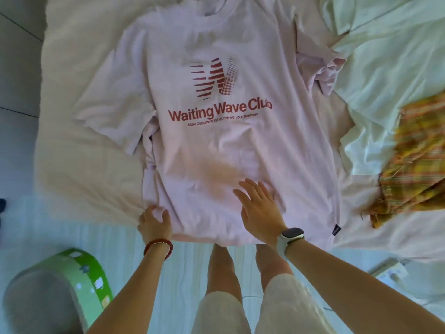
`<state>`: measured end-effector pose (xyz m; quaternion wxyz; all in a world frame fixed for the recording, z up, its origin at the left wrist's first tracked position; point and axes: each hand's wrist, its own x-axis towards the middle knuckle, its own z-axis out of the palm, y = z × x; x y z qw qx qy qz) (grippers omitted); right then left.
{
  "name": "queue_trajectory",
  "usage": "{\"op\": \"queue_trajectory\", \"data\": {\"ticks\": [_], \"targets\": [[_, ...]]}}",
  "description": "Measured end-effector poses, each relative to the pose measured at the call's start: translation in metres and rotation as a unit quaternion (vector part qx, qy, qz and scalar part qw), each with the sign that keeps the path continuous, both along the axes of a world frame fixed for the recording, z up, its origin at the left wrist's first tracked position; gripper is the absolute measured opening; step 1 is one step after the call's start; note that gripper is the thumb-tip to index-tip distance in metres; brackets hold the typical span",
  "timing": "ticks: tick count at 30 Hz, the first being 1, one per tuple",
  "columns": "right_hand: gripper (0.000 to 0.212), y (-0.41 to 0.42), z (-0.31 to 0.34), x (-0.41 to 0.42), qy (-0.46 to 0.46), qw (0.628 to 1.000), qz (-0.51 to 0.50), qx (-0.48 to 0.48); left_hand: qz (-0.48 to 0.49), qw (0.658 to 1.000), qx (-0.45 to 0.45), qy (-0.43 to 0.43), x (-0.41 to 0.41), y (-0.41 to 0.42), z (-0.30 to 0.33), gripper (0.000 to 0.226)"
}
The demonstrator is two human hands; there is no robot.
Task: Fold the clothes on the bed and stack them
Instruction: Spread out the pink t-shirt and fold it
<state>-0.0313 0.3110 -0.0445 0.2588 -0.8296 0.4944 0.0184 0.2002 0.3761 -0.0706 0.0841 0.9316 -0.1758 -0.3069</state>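
Now | pink T-shirt (216,150): face-up, flat | red print | right sleeve bunched

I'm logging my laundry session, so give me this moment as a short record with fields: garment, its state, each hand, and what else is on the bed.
garment: pale pink T-shirt, red print facing up
state: spread flat on the bed, not yet folded, right sleeve bunched
left hand: grips the hem at the shirt's lower left corner
right hand: open, flat on the lower front
also on bed: yellow plaid cloth, white sheet

Red bead bracelet (158,245), white-strapped smartwatch (292,235), cream shorts (240,312).
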Motion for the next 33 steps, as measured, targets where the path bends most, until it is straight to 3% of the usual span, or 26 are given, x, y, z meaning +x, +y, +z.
{"op": "queue_trajectory", "data": {"ticks": [4,9,13,17,19,23,27,30,33], "targets": [[0.045,0.007,-0.009,0.035,-0.014,0.999,-0.006,0.028,-0.051,0.998,-0.01,0.042,0.02,0.007,-0.022,0.032],[0.046,0.01,-0.02,0.053,0.042,0.997,-0.028,0.057,0.001,0.992,-0.108,0.067,0.029,0.008,-0.023,0.011],[0.052,0.012,-0.019,0.058,0.124,0.991,-0.009,0.055,0.031,0.968,-0.197,0.152,0.042,0.038,0.003,0.024],[0.054,0.016,-0.019,0.064,0.184,0.981,0.001,0.066,0.004,0.956,-0.235,0.176,0.057,0.064,0.019,0.025],[0.055,0.017,-0.019,0.067,0.205,0.976,0.007,0.071,0.005,0.957,-0.207,0.204,0.064,0.066,0.022,0.024],[0.059,0.02,-0.015,0.076,0.214,0.974,0.015,0.077,-0.061,0.956,-0.091,0.271,0.075,0.059,0.019,0.045],[0.058,0.025,-0.011,0.089,0.178,0.979,0.083,0.062,-0.057,0.94,-0.12,0.314,0.083,0.068,0.018,0.035],[0.058,0.033,-0.012,0.098,0.158,0.977,0.128,0.058,-0.089,0.952,-0.119,0.268,0.091,0.081,0.016,0.035],[0.059,0.04,-0.018,0.1,0.192,0.966,0.153,0.077,-0.126,0.964,-0.063,0.228,0.098,0.092,0.01,0.038]]}}
